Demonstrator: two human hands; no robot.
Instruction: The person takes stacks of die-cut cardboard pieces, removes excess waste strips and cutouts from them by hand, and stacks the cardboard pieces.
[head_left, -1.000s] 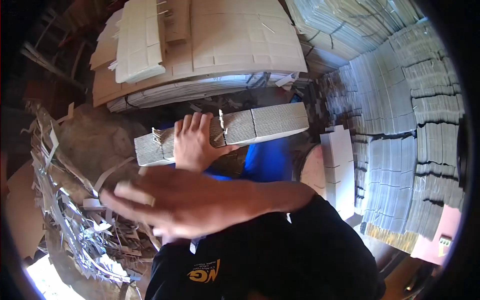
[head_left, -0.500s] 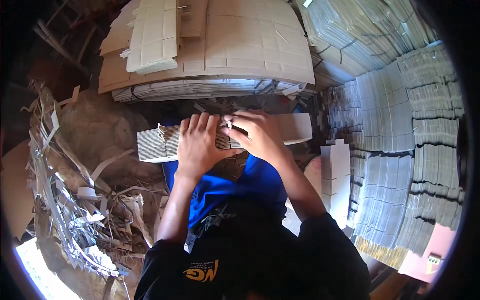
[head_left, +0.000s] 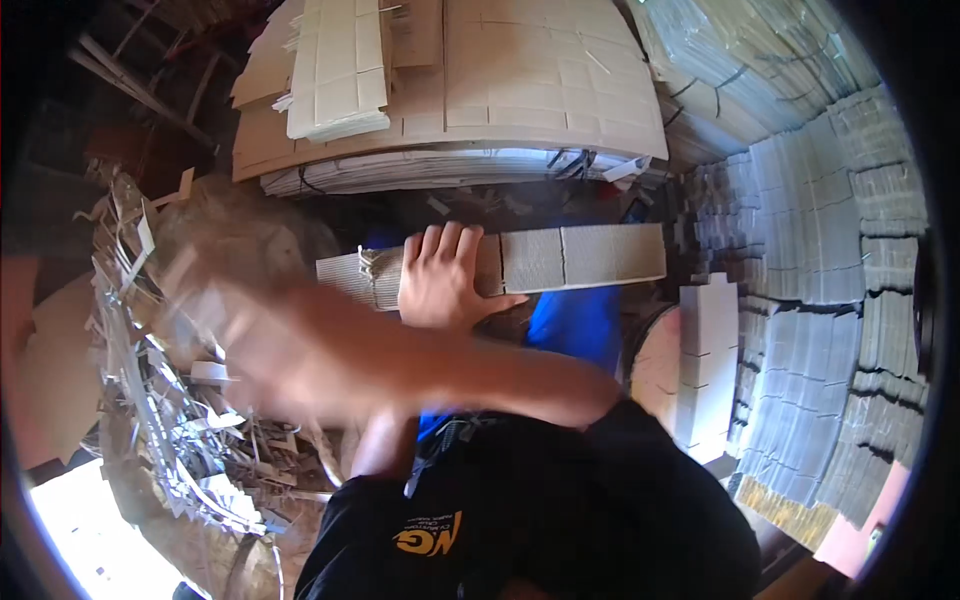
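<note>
Grey corrugated cardboard bundle (head_left: 520, 265) lies across lap, left hand (head_left: 445, 280) flat on it, fingers spread, steadying. Right hand (head_left: 230, 330) blurred left of bundle; grip indiscernible.

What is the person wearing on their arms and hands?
Nothing covers the hands: the left hand and the blurred right hand are bare, with no gloves. The forearms are bare too. The black shirt has short sleeves that end near the elbow, and a yellow logo is printed on its front. No watch or rings can be made out.
</note>
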